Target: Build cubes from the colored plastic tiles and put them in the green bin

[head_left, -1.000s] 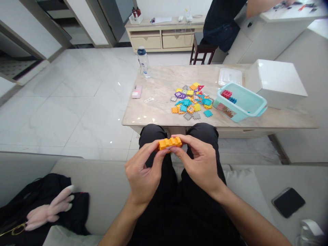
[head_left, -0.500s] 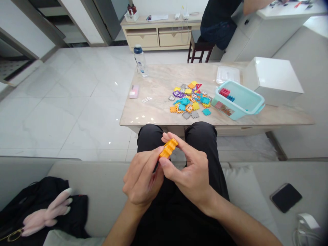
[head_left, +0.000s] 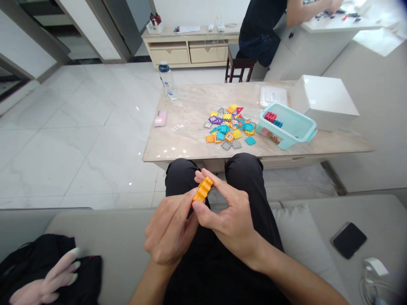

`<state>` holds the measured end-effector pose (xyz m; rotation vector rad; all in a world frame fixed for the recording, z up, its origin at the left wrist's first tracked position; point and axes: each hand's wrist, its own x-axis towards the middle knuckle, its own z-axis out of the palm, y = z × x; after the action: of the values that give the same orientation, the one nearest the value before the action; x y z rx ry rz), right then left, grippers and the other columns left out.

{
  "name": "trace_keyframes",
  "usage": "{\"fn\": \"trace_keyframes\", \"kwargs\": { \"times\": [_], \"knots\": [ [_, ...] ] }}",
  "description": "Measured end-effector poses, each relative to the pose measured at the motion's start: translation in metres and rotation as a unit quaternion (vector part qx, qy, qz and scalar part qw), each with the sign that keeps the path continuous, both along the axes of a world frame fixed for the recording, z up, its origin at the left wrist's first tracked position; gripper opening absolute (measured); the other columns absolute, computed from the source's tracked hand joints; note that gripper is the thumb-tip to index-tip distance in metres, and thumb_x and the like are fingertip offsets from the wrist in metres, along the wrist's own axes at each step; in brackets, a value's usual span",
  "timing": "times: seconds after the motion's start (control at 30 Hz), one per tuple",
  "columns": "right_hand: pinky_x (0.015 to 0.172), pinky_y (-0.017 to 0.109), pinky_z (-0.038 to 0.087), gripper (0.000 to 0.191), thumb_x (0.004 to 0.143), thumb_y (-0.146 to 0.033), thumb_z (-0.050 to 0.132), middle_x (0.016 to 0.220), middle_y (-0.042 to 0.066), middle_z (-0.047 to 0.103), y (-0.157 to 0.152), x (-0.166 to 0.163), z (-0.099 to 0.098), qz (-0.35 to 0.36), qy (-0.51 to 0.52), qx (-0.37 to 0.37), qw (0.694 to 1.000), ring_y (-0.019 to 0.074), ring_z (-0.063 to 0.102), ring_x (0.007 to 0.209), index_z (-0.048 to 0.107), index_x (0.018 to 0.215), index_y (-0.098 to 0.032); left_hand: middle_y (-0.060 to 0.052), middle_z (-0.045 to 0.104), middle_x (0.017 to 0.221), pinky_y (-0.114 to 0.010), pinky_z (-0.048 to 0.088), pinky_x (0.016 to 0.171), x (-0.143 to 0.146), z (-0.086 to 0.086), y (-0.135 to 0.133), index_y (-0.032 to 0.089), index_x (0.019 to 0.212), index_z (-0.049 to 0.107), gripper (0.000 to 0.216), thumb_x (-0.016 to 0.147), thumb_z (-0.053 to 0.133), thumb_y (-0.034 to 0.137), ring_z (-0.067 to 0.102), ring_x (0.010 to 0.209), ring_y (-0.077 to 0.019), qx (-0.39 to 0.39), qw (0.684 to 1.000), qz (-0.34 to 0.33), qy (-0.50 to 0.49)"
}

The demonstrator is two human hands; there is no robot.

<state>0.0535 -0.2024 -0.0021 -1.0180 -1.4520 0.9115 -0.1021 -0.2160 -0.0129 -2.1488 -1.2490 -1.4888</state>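
Over my lap, both hands pinch a small orange toothed block piece (head_left: 202, 189). My left hand (head_left: 170, 231) grips its lower end with curled fingers. My right hand (head_left: 227, 216) closes on it from the right, thumb below and index finger over the top. The piece stands edge-on, tilted up and to the right. On the marble coffee table (head_left: 190, 144) ahead lies a pile of colourful interlocking tiles (head_left: 229, 125). Beside the pile stands a teal bin (head_left: 288, 127) with a red and a blue piece inside.
A water bottle (head_left: 165, 80), a pink packet (head_left: 160, 118), a clear lid (head_left: 272, 96) and a white box (head_left: 324, 101) stand on the table. A black phone (head_left: 348, 239) lies on the sofa at right, a black bag with pink plush (head_left: 47, 271) at left. Another person (head_left: 267, 25) sits behind.
The orange piece went from lying crosswise between my hands to standing edge-on, tilted. My hands closed together around it. The view shifted slightly down and right.
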Motion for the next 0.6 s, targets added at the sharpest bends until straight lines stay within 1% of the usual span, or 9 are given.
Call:
{"fn": "trace_keyframes", "kwargs": {
  "times": [0.1, 0.17, 0.27, 0.33, 0.4, 0.43, 0.5, 0.57, 0.6],
  "knots": [
    [0.113, 0.041, 0.065, 0.063, 0.096, -0.031, 0.084, 0.144, 0.009, 0.078, -0.001, 0.001, -0.003, 0.017, 0.008, -0.022, 1.0, 0.0278, 0.08, 0.124, 0.066, 0.156, -0.024, -0.01, 0.088, 0.106, -0.033, 0.069, 0.079, -0.001, -0.001, 0.002, 0.019, 0.136, 0.079, 0.054, 0.086, 0.086, 0.001, 0.083, 0.082, -0.0227, 0.006, 1.0, -0.009, 0.002],
    [0.113, 0.041, 0.065, 0.064, 0.098, -0.032, 0.083, 0.146, 0.009, 0.077, -0.002, 0.0, -0.004, 0.021, 0.011, -0.021, 1.0, 0.0275, 0.08, 0.125, 0.064, 0.158, -0.024, -0.011, 0.088, 0.106, -0.033, 0.068, 0.079, -0.001, -0.002, 0.002, 0.018, 0.136, 0.079, 0.054, 0.085, 0.086, 0.0, 0.083, 0.083, -0.0228, 0.009, 1.0, -0.013, -0.002],
    [0.112, 0.042, 0.065, 0.063, 0.099, -0.033, 0.082, 0.144, 0.01, 0.078, -0.003, 0.0, -0.003, 0.011, -0.003, 0.012, 1.0, 0.0277, 0.08, 0.125, 0.064, 0.159, -0.024, -0.011, 0.087, 0.106, -0.034, 0.068, 0.078, -0.002, -0.003, 0.001, 0.018, 0.134, 0.08, 0.053, 0.084, 0.087, 0.0, 0.083, 0.083, -0.0231, 0.008, 1.0, -0.015, -0.012],
    [0.11, 0.042, 0.066, 0.062, 0.101, -0.034, 0.081, 0.142, 0.011, 0.079, -0.002, 0.001, 0.0, 0.004, -0.029, 0.04, 0.999, 0.0283, 0.08, 0.123, 0.063, 0.159, -0.024, -0.01, 0.087, 0.105, -0.034, 0.068, 0.077, -0.003, -0.003, 0.0, 0.02, 0.134, 0.08, 0.051, 0.086, 0.088, 0.004, 0.083, 0.083, -0.0232, 0.002, 1.0, -0.012, -0.019],
    [0.108, 0.042, 0.066, 0.063, 0.102, -0.036, 0.08, 0.141, 0.012, 0.08, 0.001, 0.006, 0.001, 0.012, -0.062, 0.064, 0.996, 0.0287, 0.08, 0.122, 0.062, 0.161, -0.025, -0.009, 0.087, 0.101, -0.033, 0.067, 0.075, -0.004, -0.002, -0.002, 0.021, 0.131, 0.08, 0.047, 0.086, 0.09, 0.008, 0.082, 0.08, -0.0227, -0.008, 1.0, 0.004, -0.025],
    [0.109, 0.042, 0.066, 0.065, 0.102, -0.039, 0.08, 0.142, 0.012, 0.079, 0.004, 0.009, 0.002, 0.023, -0.08, 0.077, 0.994, 0.0291, 0.08, 0.124, 0.059, 0.163, -0.025, -0.007, 0.087, 0.098, -0.032, 0.067, 0.075, -0.005, -0.002, -0.003, 0.02, 0.127, 0.081, 0.044, 0.086, 0.091, 0.01, 0.081, 0.078, -0.0218, -0.012, 0.999, 0.019, -0.032],
    [0.114, 0.044, 0.063, 0.078, 0.101, -0.045, 0.083, 0.148, 0.015, 0.075, 0.009, 0.018, 0.001, 0.055, -0.118, 0.115, 0.985, 0.0306, 0.076, 0.132, 0.051, 0.169, -0.024, -0.005, 0.087, 0.093, -0.028, 0.066, 0.073, -0.004, -0.001, -0.003, 0.02, 0.118, 0.083, 0.037, 0.084, 0.092, 0.01, 0.08, 0.074, -0.0193, -0.027, 0.997, 0.056, -0.055],
    [0.121, 0.046, 0.058, 0.093, 0.099, -0.049, 0.085, 0.158, 0.018, 0.067, 0.015, 0.027, -0.001, 0.092, -0.16, 0.158, 0.97, 0.0325, 0.068, 0.144, 0.039, 0.175, -0.022, -0.004, 0.087, 0.092, -0.026, 0.064, 0.072, -0.003, 0.001, -0.004, 0.02, 0.112, 0.084, 0.03, 0.085, 0.091, 0.009, 0.079, 0.071, -0.0173, -0.048, 0.992, 0.084, -0.082],
    [0.123, 0.048, 0.056, 0.097, 0.099, -0.048, 0.085, 0.163, 0.019, 0.063, 0.018, 0.031, -0.002, 0.107, -0.182, 0.176, 0.961, 0.0329, 0.064, 0.149, 0.034, 0.177, -0.022, -0.003, 0.087, 0.092, -0.025, 0.064, 0.071, -0.002, 0.002, -0.004, 0.02, 0.11, 0.084, 0.027, 0.085, 0.09, 0.009, 0.078, 0.071, -0.0169, -0.061, 0.99, 0.09, -0.095]
  ]
}}
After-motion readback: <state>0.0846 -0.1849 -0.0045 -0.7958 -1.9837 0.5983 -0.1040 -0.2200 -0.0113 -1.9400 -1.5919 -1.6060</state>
